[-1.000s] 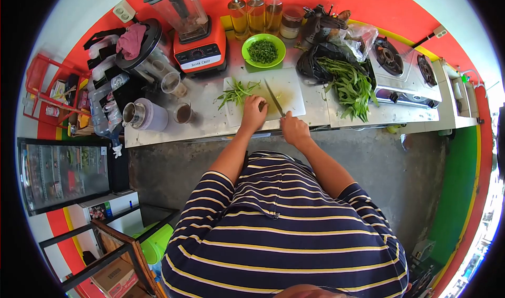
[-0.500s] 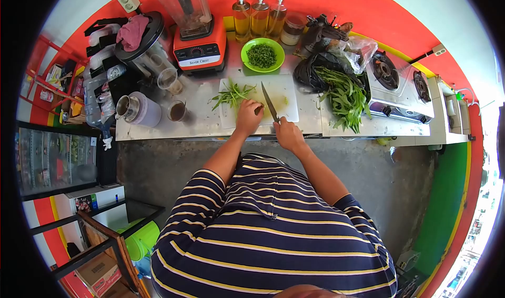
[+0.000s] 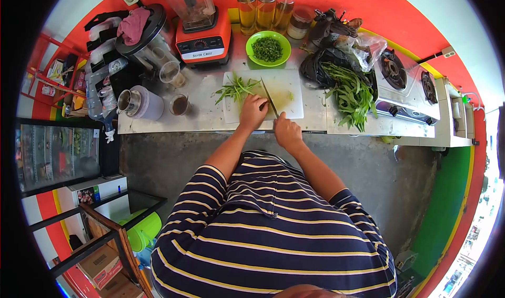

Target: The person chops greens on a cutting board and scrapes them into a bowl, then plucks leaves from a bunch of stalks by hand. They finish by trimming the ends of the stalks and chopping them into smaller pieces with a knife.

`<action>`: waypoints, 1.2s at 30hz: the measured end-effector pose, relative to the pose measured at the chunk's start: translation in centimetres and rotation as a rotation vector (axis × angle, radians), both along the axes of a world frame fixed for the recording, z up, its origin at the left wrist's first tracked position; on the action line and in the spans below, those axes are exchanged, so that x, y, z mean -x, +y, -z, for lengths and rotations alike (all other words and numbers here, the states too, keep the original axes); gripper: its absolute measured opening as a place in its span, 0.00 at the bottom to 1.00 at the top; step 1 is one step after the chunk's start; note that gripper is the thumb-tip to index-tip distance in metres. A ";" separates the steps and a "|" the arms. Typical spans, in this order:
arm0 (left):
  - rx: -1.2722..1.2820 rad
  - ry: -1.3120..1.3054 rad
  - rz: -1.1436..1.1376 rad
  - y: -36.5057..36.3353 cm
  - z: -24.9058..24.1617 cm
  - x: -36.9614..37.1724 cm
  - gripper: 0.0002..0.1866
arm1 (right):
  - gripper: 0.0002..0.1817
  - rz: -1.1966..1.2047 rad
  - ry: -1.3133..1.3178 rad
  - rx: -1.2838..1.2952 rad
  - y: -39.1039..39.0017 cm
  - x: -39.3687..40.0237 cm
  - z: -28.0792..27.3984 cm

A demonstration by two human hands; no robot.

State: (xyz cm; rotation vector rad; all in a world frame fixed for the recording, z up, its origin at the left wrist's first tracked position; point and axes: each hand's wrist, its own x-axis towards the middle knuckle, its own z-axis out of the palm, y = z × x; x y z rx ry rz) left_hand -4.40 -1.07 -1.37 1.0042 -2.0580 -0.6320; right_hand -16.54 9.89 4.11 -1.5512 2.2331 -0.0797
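My right hand (image 3: pixel 288 130) is closed around the handle of a kitchen knife (image 3: pixel 270 98), its blade pointing away from me over a white cutting board (image 3: pixel 290 91). Close to the blade's left side, my left hand (image 3: pixel 253 112) has its fingers curled over the stem ends of some leafy greens (image 3: pixel 234 89). The leaves fan out to the upper left across the board, and the part under my fingers is hidden. Small green bits and wet stains lie right of the blade. Behind the board, a lime-green bowl (image 3: pixel 286 49) contains finely chopped greens (image 3: pixel 267 49).
Uncut greens (image 3: pixel 351 99) spill from a black plastic bag (image 3: pixel 315 69) at right, beside a gas stove (image 3: pixel 407 87). A red blender (image 3: pixel 202 48) and several pump bottles (image 3: pixel 265 11) line the back. A dark drink cup (image 3: pixel 180 106) and metal-topped container (image 3: pixel 142 104) stand left.
The knife has moved left across the board, so its blade is now nearer my left fingers. The whole view has shifted slightly, with the counter appearing a little higher and further right.
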 end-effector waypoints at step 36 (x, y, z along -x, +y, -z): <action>-0.368 0.015 -0.508 -1.6 -1.7 -8.1 0.06 | 0.16 0.251 -0.606 0.290 5.7 6.8 3.7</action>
